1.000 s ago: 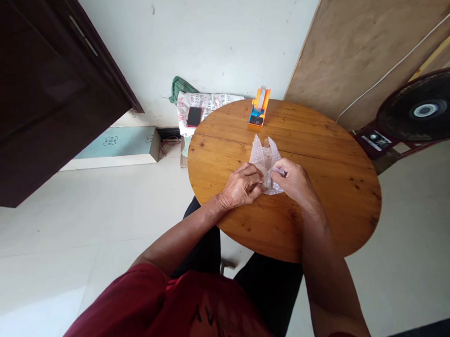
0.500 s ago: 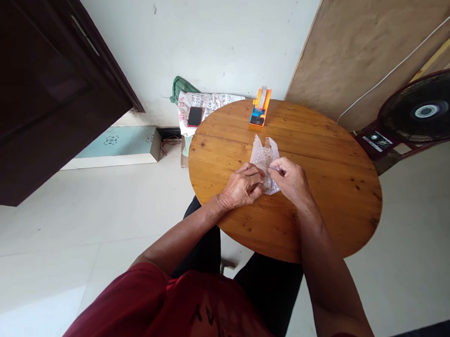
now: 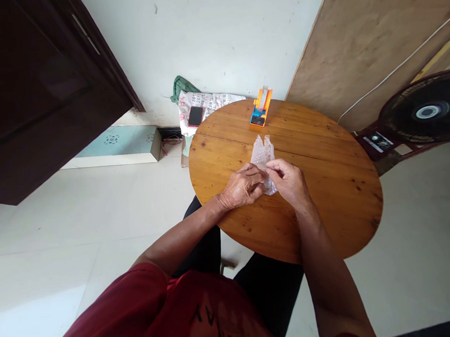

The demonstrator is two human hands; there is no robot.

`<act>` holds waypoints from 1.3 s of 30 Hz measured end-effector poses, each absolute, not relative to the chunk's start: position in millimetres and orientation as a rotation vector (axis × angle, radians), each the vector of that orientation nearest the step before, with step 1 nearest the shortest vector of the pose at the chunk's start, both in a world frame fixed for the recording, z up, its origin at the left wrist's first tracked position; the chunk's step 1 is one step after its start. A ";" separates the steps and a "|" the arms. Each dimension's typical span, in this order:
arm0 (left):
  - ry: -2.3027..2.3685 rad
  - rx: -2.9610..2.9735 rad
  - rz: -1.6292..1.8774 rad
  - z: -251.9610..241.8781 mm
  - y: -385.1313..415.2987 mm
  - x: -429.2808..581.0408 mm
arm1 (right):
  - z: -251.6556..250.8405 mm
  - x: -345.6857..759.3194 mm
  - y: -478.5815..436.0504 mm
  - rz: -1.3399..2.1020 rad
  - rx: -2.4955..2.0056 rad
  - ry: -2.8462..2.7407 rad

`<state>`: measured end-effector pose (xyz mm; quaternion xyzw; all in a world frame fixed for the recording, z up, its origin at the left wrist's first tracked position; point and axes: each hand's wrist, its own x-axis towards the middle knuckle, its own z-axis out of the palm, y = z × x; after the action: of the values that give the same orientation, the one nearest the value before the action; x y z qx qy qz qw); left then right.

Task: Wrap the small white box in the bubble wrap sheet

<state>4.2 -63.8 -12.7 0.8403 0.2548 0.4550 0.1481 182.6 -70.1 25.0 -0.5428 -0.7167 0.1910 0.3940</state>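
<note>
A small piece of clear bubble wrap [image 3: 261, 153] lies on the round wooden table [image 3: 332, 182], its far end standing up in two points. My left hand [image 3: 244, 185] presses on its left side with curled fingers. My right hand [image 3: 288, 181] pinches the wrap's right edge between thumb and forefinger, close to the left fingertips. Whatever the wrap may enclose is hidden under my fingers. Beyond it, toward the wall, stands an orange and blue tape dispenser [image 3: 261, 108] with a roll of clear tape.
A red-edged phone [image 3: 195, 116] rests on a printed white sack [image 3: 215, 100] beyond the table's left edge. An electric fan [image 3: 423, 110] stands at the right. At left are a dark door [image 3: 44, 88] and a long pale-blue box [image 3: 113, 145] on the floor.
My right hand has drawn the bubble wrap's right edge slightly left, over the middle, and the wrap looks narrower. My left hand stays in place.
</note>
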 end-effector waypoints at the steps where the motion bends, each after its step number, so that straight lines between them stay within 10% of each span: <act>1: 0.734 2.416 1.298 -12.2 -64.0 4.0 | 25.0 182.7 -70.2 0.480 -1.368 -1.817; 39: 0.814 2.360 1.253 -12.5 -64.5 2.4 | 42.8 194.7 -79.3 0.748 -1.319 -2.112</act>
<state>2.4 -64.5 -12.5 0.8321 0.2871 0.4419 0.1731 194.7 -79.3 42.8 -0.4889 -0.7826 0.2774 0.2676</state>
